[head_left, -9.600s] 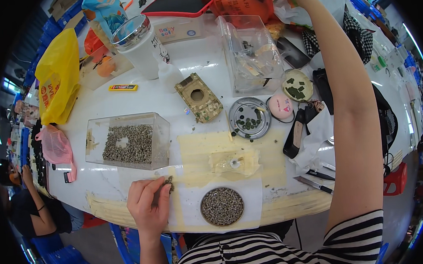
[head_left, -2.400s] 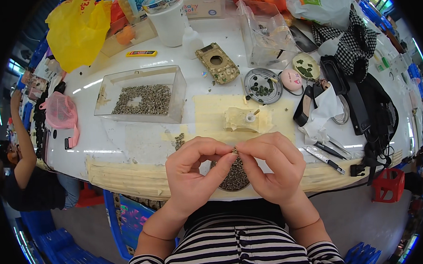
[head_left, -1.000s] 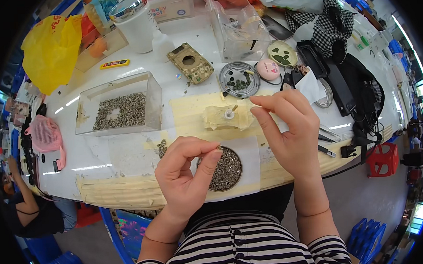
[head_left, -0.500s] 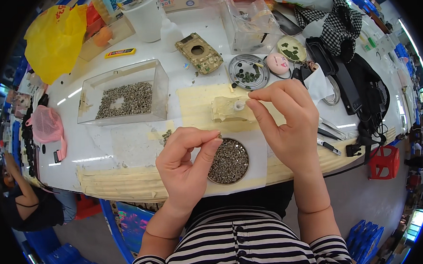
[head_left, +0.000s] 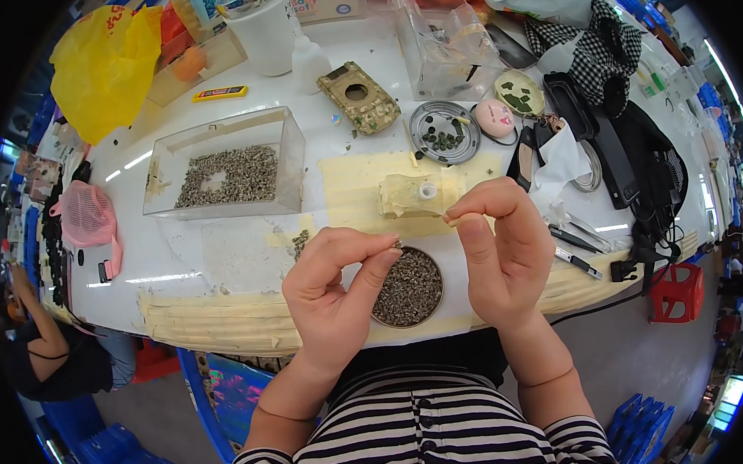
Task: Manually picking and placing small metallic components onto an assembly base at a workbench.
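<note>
Where left grip [head_left: 334,288] pinches, tiny part [head_left: 398,245]

black-and-white, horizontally striped top [head_left: 372,439], dark round buttons [head_left: 427,425] run down the front. matching striped sleeves [head_left: 581,440] stop near the elbows. left hand [head_left: 331,293] and right hand [head_left: 512,263] are bare.

I look through one wide fisheye camera worn on the left of my head, facing down and forward across the surface [head_left: 140,250]. My striped shirt [head_left: 364,431] fills the lower edge, my left hand [head_left: 332,288] and right hand [head_left: 510,263] come near, and straight edges bend toward the dark rim.
</note>
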`<state>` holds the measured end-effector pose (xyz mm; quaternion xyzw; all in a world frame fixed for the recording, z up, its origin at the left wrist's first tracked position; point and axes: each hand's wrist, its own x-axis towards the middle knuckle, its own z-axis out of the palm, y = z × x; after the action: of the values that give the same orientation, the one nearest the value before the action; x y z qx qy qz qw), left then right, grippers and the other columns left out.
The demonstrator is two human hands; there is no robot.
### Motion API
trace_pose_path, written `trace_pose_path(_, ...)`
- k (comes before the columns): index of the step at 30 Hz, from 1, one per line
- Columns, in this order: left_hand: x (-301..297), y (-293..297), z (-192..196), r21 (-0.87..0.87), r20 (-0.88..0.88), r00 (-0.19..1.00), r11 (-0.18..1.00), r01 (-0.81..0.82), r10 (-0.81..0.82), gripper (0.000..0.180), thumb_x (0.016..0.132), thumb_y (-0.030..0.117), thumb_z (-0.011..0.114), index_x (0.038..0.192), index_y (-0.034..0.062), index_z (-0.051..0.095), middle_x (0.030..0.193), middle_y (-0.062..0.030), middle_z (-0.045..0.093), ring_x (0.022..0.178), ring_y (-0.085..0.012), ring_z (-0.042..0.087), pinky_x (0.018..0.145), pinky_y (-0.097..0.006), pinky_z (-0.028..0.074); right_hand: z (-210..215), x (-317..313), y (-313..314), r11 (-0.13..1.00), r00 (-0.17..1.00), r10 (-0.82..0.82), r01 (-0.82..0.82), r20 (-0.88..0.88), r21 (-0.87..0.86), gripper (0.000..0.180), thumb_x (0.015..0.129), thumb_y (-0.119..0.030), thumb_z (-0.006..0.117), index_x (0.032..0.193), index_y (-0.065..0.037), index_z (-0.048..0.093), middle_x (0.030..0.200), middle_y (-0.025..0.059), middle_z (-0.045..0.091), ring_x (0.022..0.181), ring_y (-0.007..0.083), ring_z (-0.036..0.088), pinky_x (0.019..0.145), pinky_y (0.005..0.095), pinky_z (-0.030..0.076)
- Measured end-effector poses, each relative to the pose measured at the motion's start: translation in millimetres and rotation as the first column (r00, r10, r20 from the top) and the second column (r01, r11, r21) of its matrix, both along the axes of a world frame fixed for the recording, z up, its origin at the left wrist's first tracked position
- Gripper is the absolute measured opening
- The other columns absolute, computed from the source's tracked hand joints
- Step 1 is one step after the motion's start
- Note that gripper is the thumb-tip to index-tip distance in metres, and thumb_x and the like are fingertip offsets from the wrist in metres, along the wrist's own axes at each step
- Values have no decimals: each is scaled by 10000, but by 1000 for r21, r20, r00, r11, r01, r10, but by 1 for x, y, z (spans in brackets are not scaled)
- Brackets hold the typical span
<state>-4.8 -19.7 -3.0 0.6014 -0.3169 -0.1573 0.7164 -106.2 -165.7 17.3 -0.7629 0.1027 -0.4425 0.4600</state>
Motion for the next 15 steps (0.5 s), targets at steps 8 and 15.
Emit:
trace_pose_path(8,0,-1,1,3,17,1000,1000,1,-1,168,837,-56,749,992,7,747,888,-62,700,826,-150,609,758,-258,469,0,2,0,998,1000,-13,13,2,-64,88,890,-58,712,877,2,649,842,84,669,724,225,593,671,306,467)
trace_pose_path(15,0,-2,2,0,21,1000,1000,6,-6,162,840,-55,746,989,7,745,885,-63,700,809,-152,609,748,-261,469,1,3,0,996,1000,-24,23,-4,-89,90,873,-48,725,867,-5,647,835,86,670,720,236,593,667,314,468)
